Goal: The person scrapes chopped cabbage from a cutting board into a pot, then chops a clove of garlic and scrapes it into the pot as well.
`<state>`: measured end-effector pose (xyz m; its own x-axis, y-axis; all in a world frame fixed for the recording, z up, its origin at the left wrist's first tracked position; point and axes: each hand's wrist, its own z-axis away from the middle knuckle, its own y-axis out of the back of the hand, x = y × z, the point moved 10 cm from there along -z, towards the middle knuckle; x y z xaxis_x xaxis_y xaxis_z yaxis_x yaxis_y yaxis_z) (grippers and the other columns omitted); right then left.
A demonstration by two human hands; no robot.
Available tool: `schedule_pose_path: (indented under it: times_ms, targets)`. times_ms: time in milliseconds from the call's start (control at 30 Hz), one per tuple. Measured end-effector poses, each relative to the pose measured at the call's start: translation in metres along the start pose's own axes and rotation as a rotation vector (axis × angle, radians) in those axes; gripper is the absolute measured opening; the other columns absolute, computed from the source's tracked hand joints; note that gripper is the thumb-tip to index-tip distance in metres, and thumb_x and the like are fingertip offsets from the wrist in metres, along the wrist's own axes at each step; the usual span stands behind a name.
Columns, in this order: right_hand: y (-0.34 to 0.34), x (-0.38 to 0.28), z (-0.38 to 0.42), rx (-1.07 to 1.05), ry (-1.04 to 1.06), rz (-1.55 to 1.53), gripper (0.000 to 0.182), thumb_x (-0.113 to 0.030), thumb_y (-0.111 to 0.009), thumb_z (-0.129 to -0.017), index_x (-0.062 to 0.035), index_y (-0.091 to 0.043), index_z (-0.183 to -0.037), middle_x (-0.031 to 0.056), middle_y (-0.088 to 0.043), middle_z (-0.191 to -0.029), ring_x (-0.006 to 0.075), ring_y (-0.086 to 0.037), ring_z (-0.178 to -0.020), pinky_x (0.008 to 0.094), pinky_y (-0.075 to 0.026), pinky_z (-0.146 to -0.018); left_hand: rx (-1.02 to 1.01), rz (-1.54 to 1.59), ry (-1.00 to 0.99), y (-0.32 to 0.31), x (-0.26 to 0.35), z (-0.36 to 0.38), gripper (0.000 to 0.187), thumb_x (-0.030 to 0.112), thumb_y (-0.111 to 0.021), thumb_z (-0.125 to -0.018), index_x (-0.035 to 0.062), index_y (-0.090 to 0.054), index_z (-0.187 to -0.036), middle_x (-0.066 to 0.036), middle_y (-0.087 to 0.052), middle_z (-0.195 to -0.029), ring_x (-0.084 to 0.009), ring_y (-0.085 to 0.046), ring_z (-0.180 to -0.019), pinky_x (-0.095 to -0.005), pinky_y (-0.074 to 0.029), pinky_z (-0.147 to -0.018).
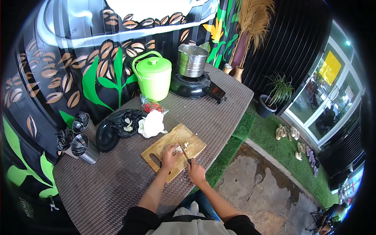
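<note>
A wooden cutting board (160, 147) with a handle slot lies at an angle on the brown woven-pattern table. My right hand (196, 171) is closed round the handle of a knife (183, 150), its blade pointing away over the board. On the board, my left hand (171, 156) presses a pale piece of food (178, 149) beside the blade, its fingers bent together. Small chopped white bits (188, 146) lie right of the blade. Just beyond the board sits a white bundle (152, 124), next to a black plastic bag (127, 121).
A green lidded bucket (154, 76) and a steel pot (192, 62) on a black portable stove (190, 87) stand at the back. At the left are a black plate (106, 136) and cutlery holders (87, 149). A person (333, 219) sits far right.
</note>
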<state>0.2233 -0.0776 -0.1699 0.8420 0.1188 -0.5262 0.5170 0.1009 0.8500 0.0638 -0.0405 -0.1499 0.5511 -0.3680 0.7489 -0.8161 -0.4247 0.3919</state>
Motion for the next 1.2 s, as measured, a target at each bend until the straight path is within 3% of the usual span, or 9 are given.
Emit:
schedule_pose_path:
  times_ms: [400,600,667,800,867,1033,1133,1200]
  targets:
    - [-0.036,0.005,-0.008,-0.125,-0.086,0.059,0.030,-0.031,-0.044,-0.094,-0.0033,-0.039,-0.103,0.0281,-0.062,-0.077,0.0452,-0.063,-0.074,0.0530,-0.050,-0.065,-0.008,0.009,0.024,-0.011,-0.022,0.006,0.015,0.002,-0.071,-0.070,0.0008,-0.069,-0.085,-0.012,-0.066,-0.093,-0.0285,-0.059,-0.091,-0.0373,-0.047,-0.082]
    - [-0.009,-0.015,-0.059,-0.107,0.056,0.097,0.033,-0.031,-0.043,-0.094,0.0003,-0.044,-0.105,0.0284,-0.063,-0.081,0.0443,-0.063,-0.074,0.0522,-0.051,-0.067,-0.026,-0.065,0.046,-0.008,-0.011,0.006,0.013,0.005,-0.070,-0.073,0.0030,-0.070,-0.086,-0.011,-0.067,-0.092,-0.0277,-0.060,-0.091,-0.0358,-0.048,-0.080]
    - [-0.019,-0.010,-0.068,-0.288,0.048,0.061,0.035,-0.032,-0.042,-0.094,0.0017,-0.046,-0.106,0.0291,-0.063,-0.084,0.0452,-0.063,-0.078,0.0528,-0.050,-0.068,-0.003,-0.053,0.103,-0.004,-0.010,0.006,0.013,0.006,-0.069,-0.073,0.0034,-0.070,-0.086,-0.012,-0.067,-0.092,-0.0274,-0.061,-0.091,-0.0355,-0.049,-0.079]
    - [-0.017,-0.017,-0.034,-0.194,0.021,0.061,0.036,-0.033,-0.042,-0.094,0.0016,-0.044,-0.105,0.0301,-0.062,-0.085,0.0459,-0.063,-0.080,0.0532,-0.050,-0.071,-0.025,-0.087,0.117,-0.005,-0.014,0.006,0.015,0.003,-0.068,-0.074,0.0021,-0.069,-0.089,-0.013,-0.066,-0.091,-0.0278,-0.061,-0.090,-0.0356,-0.049,-0.079]
    - [-0.020,-0.011,-0.019,-0.125,-0.094,0.036,0.036,-0.034,-0.042,-0.094,0.0010,-0.044,-0.104,0.0305,-0.062,-0.084,0.0457,-0.062,-0.082,0.0532,-0.049,-0.073,-0.039,-0.103,0.110,-0.008,-0.017,0.007,0.016,0.000,-0.068,-0.074,0.0013,-0.069,-0.090,-0.013,-0.066,-0.091,-0.0283,-0.061,-0.088,-0.0359,-0.049,-0.079]
    - [-0.029,-0.012,-0.039,-0.104,-0.089,0.070,0.035,-0.033,-0.042,-0.095,0.0008,-0.044,-0.104,0.0291,-0.063,-0.084,0.0452,-0.063,-0.081,0.0527,-0.050,-0.073,-0.002,-0.101,0.052,-0.007,-0.015,0.007,0.015,-0.001,-0.067,-0.073,0.0006,-0.069,-0.088,-0.013,-0.067,-0.090,-0.0280,-0.061,-0.087,-0.0362,-0.049,-0.079]
    - [-0.017,-0.017,-0.061,-0.132,-0.011,0.085,0.036,-0.033,-0.042,-0.095,0.0012,-0.045,-0.104,0.0294,-0.063,-0.086,0.0430,-0.064,-0.083,0.0521,-0.050,-0.073,-0.017,-0.096,0.085,-0.009,-0.017,0.007,0.016,-0.002,-0.067,-0.072,0.0014,-0.070,-0.088,-0.013,-0.067,-0.089,-0.0272,-0.061,-0.087,-0.0359,-0.049,-0.079]
    - [-0.027,-0.012,-0.065,-0.318,-0.036,0.028,0.036,-0.033,-0.042,-0.095,0.0016,-0.046,-0.104,0.0305,-0.062,-0.089,0.0428,-0.063,-0.086,0.0521,-0.050,-0.073,0.000,-0.087,0.093,-0.006,-0.019,0.007,0.014,0.001,-0.067,-0.074,0.0028,-0.070,-0.088,-0.012,-0.067,-0.088,-0.0279,-0.061,-0.085,-0.0362,-0.049,-0.077]
